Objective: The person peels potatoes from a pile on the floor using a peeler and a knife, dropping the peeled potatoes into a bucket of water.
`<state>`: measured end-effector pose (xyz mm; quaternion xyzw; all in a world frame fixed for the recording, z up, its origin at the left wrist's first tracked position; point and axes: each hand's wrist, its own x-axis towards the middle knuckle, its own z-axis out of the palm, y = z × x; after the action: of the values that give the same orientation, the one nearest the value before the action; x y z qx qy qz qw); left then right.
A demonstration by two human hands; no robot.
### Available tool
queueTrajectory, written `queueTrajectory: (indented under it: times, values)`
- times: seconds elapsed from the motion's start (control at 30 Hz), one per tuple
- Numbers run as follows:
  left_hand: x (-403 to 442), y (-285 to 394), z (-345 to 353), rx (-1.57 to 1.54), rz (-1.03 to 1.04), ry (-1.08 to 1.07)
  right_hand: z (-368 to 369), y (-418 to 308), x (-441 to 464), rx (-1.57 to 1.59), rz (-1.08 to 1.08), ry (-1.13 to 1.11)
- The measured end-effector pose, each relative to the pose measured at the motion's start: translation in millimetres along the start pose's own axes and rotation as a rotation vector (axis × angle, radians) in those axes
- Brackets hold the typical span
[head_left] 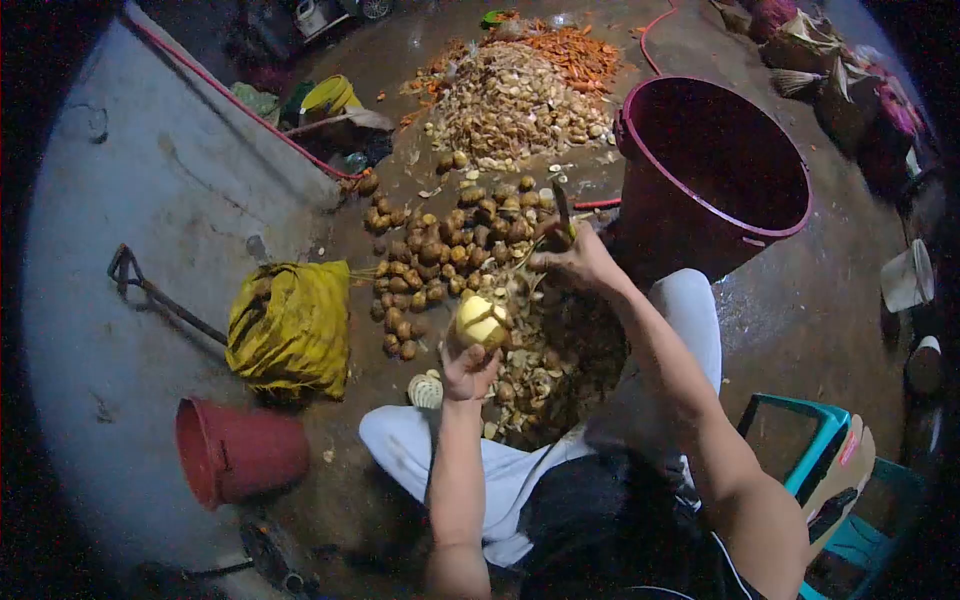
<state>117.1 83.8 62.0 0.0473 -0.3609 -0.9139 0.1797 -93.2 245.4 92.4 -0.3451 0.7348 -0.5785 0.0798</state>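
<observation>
My left hand (469, 374) is closed around a partly peeled round root vegetable (482, 322), pale yellow on top with brown skin left below. To the right and farther out, my right hand (580, 262) grips a knife (563, 205), its narrow dark length pointing up and away from me. The knife is apart from the vegetable. Unpeeled brown root vegetables (450, 245) lie in a heap on the floor just beyond both hands. Peelings (535, 375) are scattered between my legs, below the hands.
A large dark red tub (660, 200) stands at the right. Farther off lies a pile of pale peelings (520, 100) beside orange peelings (575, 58). On the left are a yellow sack (300, 330), a red bucket (255, 455) and a wall (180, 200). A teal stool (820, 430) is at the lower right.
</observation>
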Motion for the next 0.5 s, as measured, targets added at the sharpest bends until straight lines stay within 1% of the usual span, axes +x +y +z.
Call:
queueTrajectory:
  times: [0.03,0.07,0.1,0.17,0.2,0.23,0.27,0.3,0.37,0.4,0.43,0.5]
  values:
    - [1.1,2.6,3.3,0.043,-0.001,0.030,2.8,-11.3,-1.6,0.001,-0.111,-0.005]
    - [2.2,-1.6,8.7,0.141,0.068,0.047,5.9,-21.9,-3.5,0.002,-0.221,-0.010]
    - [1.5,-2.9,15.0,0.136,0.070,0.051,9.9,-22.3,-6.4,-0.088,-0.190,-0.067]
    - [-3.6,-2.4,20.9,0.192,0.074,0.160,9.1,-20.2,-9.2,-0.091,-0.054,-0.007]
    - [-1.4,-9.9,6.8,0.052,0.109,0.119,4.9,-5.0,-5.1,-0.097,-0.060,0.026]
    - [0.1,-10.8,1.9,0.053,0.112,0.115,-2.6,-2.4,2.7,-0.110,-0.077,0.063]
    - [2.5,-8.8,-3.3,-0.036,0.061,0.054,-8.3,-1.4,1.6,0.027,0.079,0.032]
    - [4.4,-6.0,-5.3,-0.124,0.005,-0.008,-7.3,-12.0,-0.4,0.027,0.075,0.040]
    - [1.8,1.7,18.1,-0.078,0.013,0.073,3.9,-31.6,-5.5,-0.001,-0.065,-0.026]
    - [1.9,1.4,25.2,0.058,0.062,0.117,9.5,-30.0,-7.4,-0.076,-0.172,-0.044]
    - [1.4,1.1,27.3,0.198,0.106,0.166,11.7,-25.8,-10.2,-0.031,-0.218,-0.054]
    - [3.7,-1.9,17.3,0.144,0.102,0.080,10.7,-15.9,-7.1,-0.067,-0.104,0.000]
